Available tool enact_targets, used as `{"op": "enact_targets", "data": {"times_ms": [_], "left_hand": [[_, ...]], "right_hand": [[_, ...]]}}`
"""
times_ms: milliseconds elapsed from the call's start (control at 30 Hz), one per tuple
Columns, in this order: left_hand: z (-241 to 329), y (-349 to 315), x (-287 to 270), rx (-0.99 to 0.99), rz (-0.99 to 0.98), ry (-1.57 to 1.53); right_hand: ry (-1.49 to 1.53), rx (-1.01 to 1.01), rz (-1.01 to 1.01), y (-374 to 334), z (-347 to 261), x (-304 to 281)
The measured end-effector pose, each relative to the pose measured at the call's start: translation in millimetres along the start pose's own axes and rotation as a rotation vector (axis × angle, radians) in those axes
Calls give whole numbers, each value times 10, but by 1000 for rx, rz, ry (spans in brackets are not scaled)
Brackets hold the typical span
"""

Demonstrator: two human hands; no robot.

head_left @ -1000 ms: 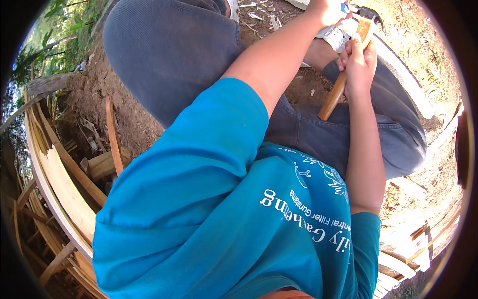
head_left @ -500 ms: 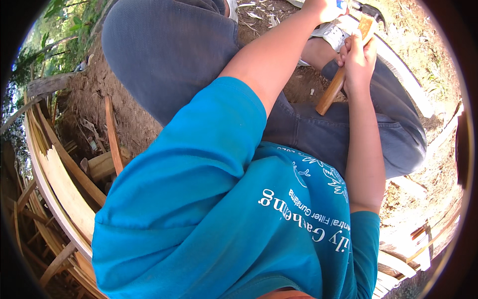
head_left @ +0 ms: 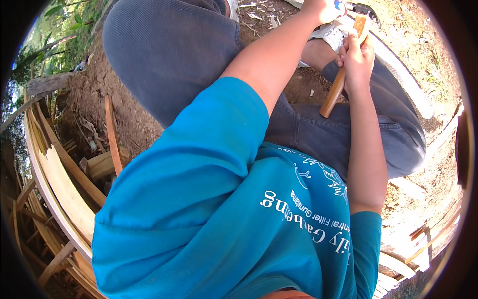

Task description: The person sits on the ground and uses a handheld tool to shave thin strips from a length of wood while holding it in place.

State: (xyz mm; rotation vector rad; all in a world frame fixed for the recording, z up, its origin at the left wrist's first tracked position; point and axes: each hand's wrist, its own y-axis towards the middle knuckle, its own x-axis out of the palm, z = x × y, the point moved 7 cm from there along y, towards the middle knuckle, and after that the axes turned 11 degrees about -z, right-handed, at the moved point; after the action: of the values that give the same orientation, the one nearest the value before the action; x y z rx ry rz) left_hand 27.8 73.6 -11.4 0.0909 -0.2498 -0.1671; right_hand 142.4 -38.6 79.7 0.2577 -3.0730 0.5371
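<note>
A hammer (head_left: 334,92) with a wooden handle is gripped in my right hand (head_left: 358,65), fingers wrapped round the upper handle. Its dark head (head_left: 366,10) lies near the top edge, and the butt end points down toward my lap. My left hand (head_left: 326,10), overexposed and partly cut off by the top edge, is closed around something with a small blue part (head_left: 339,6); its kind cannot be made out. Just right of that hand, a long pale strip of wood (head_left: 403,74) runs down past my leg.
My bent legs in dark trousers (head_left: 169,50) frame the work area, with a light shoe (head_left: 331,35) between them. Wood shavings (head_left: 255,15) lie on the bare soil. Long split boards and sticks (head_left: 64,184) are piled at the left; more pale wood pieces (head_left: 396,264) lie at lower right.
The hammer has tilted slightly: its head has shifted a little left and its butt end a little right. The blue part at my left hand has moved slightly. My legs stay in place.
</note>
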Motion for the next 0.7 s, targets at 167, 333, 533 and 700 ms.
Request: {"op": "enact_targets", "data": {"times_ms": [167,333,533,700], "left_hand": [[206,-52,-19,113,62,269],[-257,18,-3,2,77,-248],[-301,40,-158,-25,103,179],[-177,-254,-552,-23,416,510]], "right_hand": [[-5,45,-3,-8,-31,30],[34,23,17,16,22,-4],[61,23,-9,83,33,54],[94,4,18,99,56,63]]}}
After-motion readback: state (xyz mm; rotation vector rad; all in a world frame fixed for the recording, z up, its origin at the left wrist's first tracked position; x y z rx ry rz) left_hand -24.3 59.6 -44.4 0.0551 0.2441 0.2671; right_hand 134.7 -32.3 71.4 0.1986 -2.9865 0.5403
